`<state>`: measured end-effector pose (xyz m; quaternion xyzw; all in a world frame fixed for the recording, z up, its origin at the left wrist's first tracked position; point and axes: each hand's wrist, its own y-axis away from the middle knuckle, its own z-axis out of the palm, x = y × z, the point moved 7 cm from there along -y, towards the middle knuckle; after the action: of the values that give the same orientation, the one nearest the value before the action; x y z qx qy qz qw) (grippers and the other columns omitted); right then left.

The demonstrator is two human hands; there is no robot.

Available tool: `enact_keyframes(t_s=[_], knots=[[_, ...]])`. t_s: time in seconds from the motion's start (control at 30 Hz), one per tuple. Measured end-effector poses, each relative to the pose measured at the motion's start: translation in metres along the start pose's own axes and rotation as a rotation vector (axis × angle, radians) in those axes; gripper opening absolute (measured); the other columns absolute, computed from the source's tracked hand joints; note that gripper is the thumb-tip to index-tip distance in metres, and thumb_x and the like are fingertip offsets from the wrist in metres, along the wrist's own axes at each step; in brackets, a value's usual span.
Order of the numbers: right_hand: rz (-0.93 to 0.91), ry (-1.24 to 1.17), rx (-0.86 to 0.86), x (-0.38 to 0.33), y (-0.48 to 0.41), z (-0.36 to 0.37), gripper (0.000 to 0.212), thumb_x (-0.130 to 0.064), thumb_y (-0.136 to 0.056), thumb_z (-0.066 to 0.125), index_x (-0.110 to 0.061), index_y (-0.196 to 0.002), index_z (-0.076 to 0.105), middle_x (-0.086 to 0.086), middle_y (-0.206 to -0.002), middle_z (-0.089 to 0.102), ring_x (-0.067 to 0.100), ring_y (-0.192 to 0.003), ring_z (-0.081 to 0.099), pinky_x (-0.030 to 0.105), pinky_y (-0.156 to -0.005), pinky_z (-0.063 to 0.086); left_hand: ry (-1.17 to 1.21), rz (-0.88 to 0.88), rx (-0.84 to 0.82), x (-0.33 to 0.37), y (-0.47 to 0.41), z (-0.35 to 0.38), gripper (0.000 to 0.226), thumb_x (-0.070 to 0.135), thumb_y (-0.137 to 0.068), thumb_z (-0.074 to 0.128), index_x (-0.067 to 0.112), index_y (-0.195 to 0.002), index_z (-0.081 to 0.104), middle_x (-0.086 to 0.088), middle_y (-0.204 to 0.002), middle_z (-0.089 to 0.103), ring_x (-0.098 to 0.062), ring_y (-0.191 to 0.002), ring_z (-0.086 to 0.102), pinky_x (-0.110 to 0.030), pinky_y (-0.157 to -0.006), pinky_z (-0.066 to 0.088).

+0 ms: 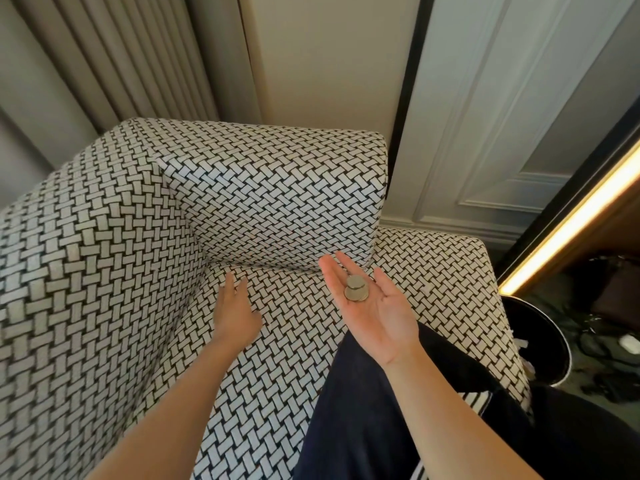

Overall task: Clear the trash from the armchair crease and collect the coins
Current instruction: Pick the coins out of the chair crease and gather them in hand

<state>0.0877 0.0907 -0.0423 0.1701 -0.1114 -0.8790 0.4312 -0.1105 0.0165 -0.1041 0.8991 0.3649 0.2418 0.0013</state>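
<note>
Right hand (375,308): palm up, fingers straight, small stack of round silver coins (356,288) at the finger bases. Left hand (235,311): palm down, fingers relaxed, near the black-and-white basket-weave upholstered armchair (138,220) crease. Beige curtains (114,53) behind.

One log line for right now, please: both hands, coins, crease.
left hand: open, reaching toward crease | right hand: open, palm up | coins: piled on right palm | crease: no trash visible

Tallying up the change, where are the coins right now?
Head view, right of centre: the coins lie on the upturned right hand, above the armchair seat.
</note>
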Motion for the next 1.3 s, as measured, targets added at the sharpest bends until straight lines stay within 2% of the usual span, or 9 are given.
enact_keyframes(t_s=[0.1,0.27,0.5,0.6,0.67,0.83,0.97,1.17,1.3], knots=[[0.006,-0.015,-0.005,0.001,-0.001,0.0,0.057,-0.035,-0.099,0.031,0.007,-0.138,0.036,0.031,-0.137,0.044,0.041,-0.128,0.043,0.044,-0.11,0.034,-0.102,0.049,-0.06,-0.016,0.001,0.022,0.057,0.015,-0.096,0.046,0.007,-0.147,0.021,-0.012,-0.156,0.011,-0.03,-0.144,0.008,-0.038,-0.118,0.01],[0.018,-0.003,-0.017,0.001,-0.003,-0.002,0.059,-0.036,-0.097,0.034,0.008,-0.137,0.037,0.029,-0.139,0.044,0.04,-0.129,0.043,0.044,-0.111,0.033,-0.158,0.192,0.186,-0.014,0.017,0.019,0.035,0.001,-0.091,0.052,0.001,-0.126,0.054,-0.013,-0.126,0.057,-0.025,-0.121,0.046,-0.03,-0.106,0.038],[0.035,0.001,-0.017,0.002,-0.003,-0.003,0.061,-0.038,-0.098,0.032,0.009,-0.136,0.036,0.032,-0.138,0.044,0.041,-0.129,0.044,0.044,-0.111,0.034,-0.402,0.275,0.176,-0.012,0.018,0.021,0.054,-0.006,-0.083,0.055,0.01,-0.133,0.044,-0.004,-0.129,0.05,-0.019,-0.122,0.04,-0.027,-0.107,0.032],[0.031,-0.009,-0.007,0.003,-0.001,-0.002,0.058,-0.036,-0.099,0.032,0.008,-0.137,0.036,0.033,-0.135,0.045,0.041,-0.128,0.045,0.043,-0.108,0.037,-0.188,0.164,0.258,-0.021,0.014,0.01,0.043,-0.019,-0.081,0.048,0.002,-0.118,0.056,-0.009,-0.106,0.06,-0.019,-0.1,0.052,-0.025,-0.088,0.046],[0.019,-0.01,-0.001,0.002,-0.001,-0.002,0.057,-0.034,-0.099,0.034,0.008,-0.136,0.037,0.033,-0.134,0.047,0.04,-0.127,0.046,0.042,-0.108,0.038,0.061,0.018,0.322,-0.031,0.015,0.0,0.027,-0.013,-0.088,0.047,-0.002,-0.107,0.063,-0.007,-0.094,0.061,-0.016,-0.085,0.053,-0.024,-0.073,0.045],[0.001,0.043,0.006,0.006,0.003,0.003,0.05,-0.028,-0.098,0.038,0.007,-0.134,0.042,0.026,-0.133,0.052,0.036,-0.123,0.052,0.039,-0.108,0.038,0.946,-0.464,0.355,-0.041,0.043,-0.006,0.02,0.002,-0.086,0.061,0.006,-0.105,0.066,-0.003,-0.089,0.068,-0.015,-0.079,0.067,-0.025,-0.073,0.055],[0.012,0.104,0.033,0.016,0.01,0.002,0.044,-0.026,-0.1,0.037,0.005,-0.13,0.048,0.022,-0.13,0.056,0.033,-0.12,0.055,0.039,-0.105,0.042,1.295,-0.389,0.22,-0.006,0.088,-0.017,0.014,0.005,-0.078,0.069,0.014,-0.089,0.07,-0.001,-0.081,0.072,-0.012,-0.075,0.069,-0.017,-0.064,0.054],[0.195,0.224,0.168,0.081,0.027,-0.018,0.042,-0.026,-0.1,0.04,0.005,-0.119,0.06,0.022,-0.119,0.064,0.029,-0.11,0.063,0.038,-0.092,0.05,0.955,-0.068,0.272,0.03,0.138,-0.047,0.011,0.017,-0.073,0.077,0.027,-0.075,0.073,0.008,-0.076,0.072,-0.006,-0.078,0.067,-0.021,-0.078,0.052],[0.336,0.156,0.182,0.13,0.045,-0.024,0.044,-0.027,-0.098,0.04,0.007,-0.117,0.06,0.023,-0.116,0.064,0.028,-0.099,0.067,0.036,-0.085,0.052,0.563,0.049,0.395,0.021,0.156,-0.062,0.015,0.018,-0.074,0.076,0.031,-0.08,0.072,0.027,-0.084,0.049,-0.009,-0.091,0.056,-0.02,-0.079,0.048]])
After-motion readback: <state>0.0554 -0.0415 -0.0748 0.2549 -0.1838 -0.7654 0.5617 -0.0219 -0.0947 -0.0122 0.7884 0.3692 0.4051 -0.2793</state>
